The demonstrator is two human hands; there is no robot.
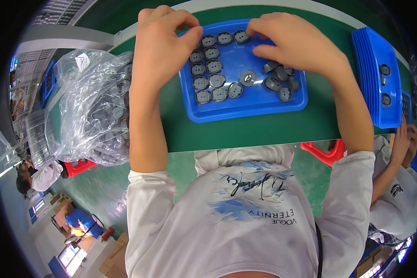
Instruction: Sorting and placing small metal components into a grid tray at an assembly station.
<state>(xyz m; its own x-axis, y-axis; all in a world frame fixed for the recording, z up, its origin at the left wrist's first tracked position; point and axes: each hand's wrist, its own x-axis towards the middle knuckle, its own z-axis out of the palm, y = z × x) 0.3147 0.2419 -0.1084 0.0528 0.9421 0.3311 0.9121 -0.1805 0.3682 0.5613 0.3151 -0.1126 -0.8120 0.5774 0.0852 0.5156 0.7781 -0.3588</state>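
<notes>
1. The shirt (245, 243) is white, with wide elbow-length sleeves (148, 201).
2. A blue brushstroke print (229, 209) marks its front, under black script (241, 183).
3. A black cord (319, 245) runs down its right side.

From my remote station I see a bright blue rectangular plastic tray (250, 105), small rounded grey plastic parts (216, 80) and a flat dark green surface (231, 134). My feed shows a white fabric shirt (190, 245) with blue brushstroke patterning and black script, plus a red plastic stool (328, 157).
</notes>
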